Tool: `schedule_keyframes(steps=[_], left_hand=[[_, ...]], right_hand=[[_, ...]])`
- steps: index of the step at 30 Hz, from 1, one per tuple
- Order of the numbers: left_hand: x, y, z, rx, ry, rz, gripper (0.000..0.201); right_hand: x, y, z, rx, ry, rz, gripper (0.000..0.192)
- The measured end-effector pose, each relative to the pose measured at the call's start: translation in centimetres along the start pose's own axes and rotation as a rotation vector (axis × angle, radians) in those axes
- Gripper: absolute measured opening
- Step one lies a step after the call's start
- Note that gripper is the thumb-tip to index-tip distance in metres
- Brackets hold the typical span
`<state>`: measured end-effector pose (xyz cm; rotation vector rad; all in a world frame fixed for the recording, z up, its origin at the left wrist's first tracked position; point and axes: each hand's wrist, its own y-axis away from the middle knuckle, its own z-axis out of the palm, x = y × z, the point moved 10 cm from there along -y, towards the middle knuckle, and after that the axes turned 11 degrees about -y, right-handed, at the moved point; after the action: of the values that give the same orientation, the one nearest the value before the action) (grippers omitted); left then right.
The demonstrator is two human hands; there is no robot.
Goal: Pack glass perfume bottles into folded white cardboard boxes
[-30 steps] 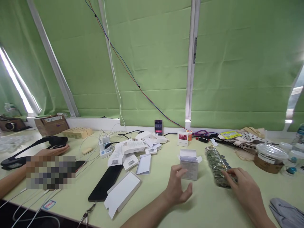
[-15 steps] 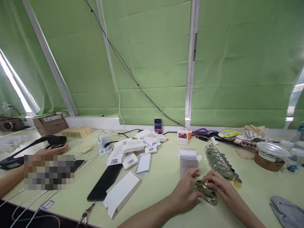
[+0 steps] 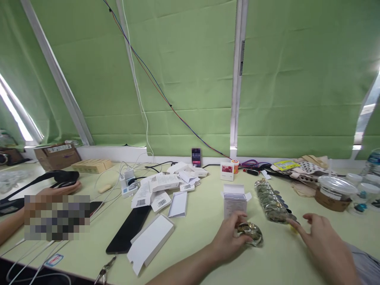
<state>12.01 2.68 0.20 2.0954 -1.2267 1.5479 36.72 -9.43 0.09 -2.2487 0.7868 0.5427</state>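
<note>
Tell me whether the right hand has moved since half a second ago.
Yes. The right hand has let go of the glass disc and drawn back rightward, past the near end of the row of discs; the left hand holds that disc.

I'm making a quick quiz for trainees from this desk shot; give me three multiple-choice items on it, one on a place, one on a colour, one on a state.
1. Where does the small white box stand?
A. just behind the left hand
B. on the brown carton
C. on the black phone

2. What colour are the blinds behind the table?
A. blue
B. green
C. white

3. What is the state of the two hands?
A. both empty and raised
B. both clasp the white box
C. the left hand holds a round clear-wrapped piece, the right hand is open

Answers: 1 A, the box sits on the table right beyond the left hand's fingers. 2 B, green fabric fills the whole window wall. 3 C, the left fingers wrap the piece while the right hand's fingers are spread near the end of the row of wrapped pieces.
</note>
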Motion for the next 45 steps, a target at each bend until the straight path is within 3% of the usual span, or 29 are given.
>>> schedule_keyframes(steps=[7, 10, 14, 21, 26, 28, 31, 36, 40, 43, 45], left_hand=[[0.0, 0.0, 0.0, 0.002, -0.006, 0.011, 0.056], [0.2, 0.1, -0.2, -0.006, -0.046, 0.012, 0.054], [1.1, 0.1, -0.5, 0.004, -0.136, 0.065, 0.041], [1.3, 0.0, -0.4, -0.012, -0.168, 0.077, 0.041], [1.3, 0.0, -0.4, -0.007, -0.16, 0.086, 0.045], [1.3, 0.0, -0.4, -0.008, -0.165, 0.084, 0.045], [1.2, 0.1, -0.4, -0.002, -0.155, 0.076, 0.045], [1.1, 0.0, -0.4, -0.009, -0.129, 0.073, 0.047], [0.8, 0.0, -0.4, -0.003, -0.121, 0.059, 0.047], [0.9, 0.0, -0.5, 0.001, -0.094, 0.059, 0.048], [0.9, 0.1, -0.5, 0.004, -0.088, 0.051, 0.048]], right_hand=[[0.4, 0.6, 2.0, -0.162, 0.016, 0.017, 0.039], [0.4, 1.3, 2.4, -0.198, -0.25, 0.065, 0.034], [-1.1, 3.0, 3.8, -0.326, -0.609, 0.011, 0.036], [-1.1, 3.7, 3.7, -0.342, -0.511, -0.079, 0.036], [-4.0, 4.8, 4.7, -0.381, -0.401, -0.43, 0.026], [-4.7, 5.2, 5.4, -0.391, -0.382, -0.509, 0.026], [-3.9, 4.8, 5.2, -0.323, -0.363, -0.445, 0.029], [-1.2, 3.5, 2.9, -0.118, -0.286, -0.302, 0.032], [-1.4, 3.5, 2.7, -0.115, -0.189, -0.354, 0.034], [-3.3, 4.7, 1.3, -0.005, -0.078, -0.462, 0.037], [-4.9, 6.1, 1.1, 0.002, -0.023, -0.55, 0.037]])
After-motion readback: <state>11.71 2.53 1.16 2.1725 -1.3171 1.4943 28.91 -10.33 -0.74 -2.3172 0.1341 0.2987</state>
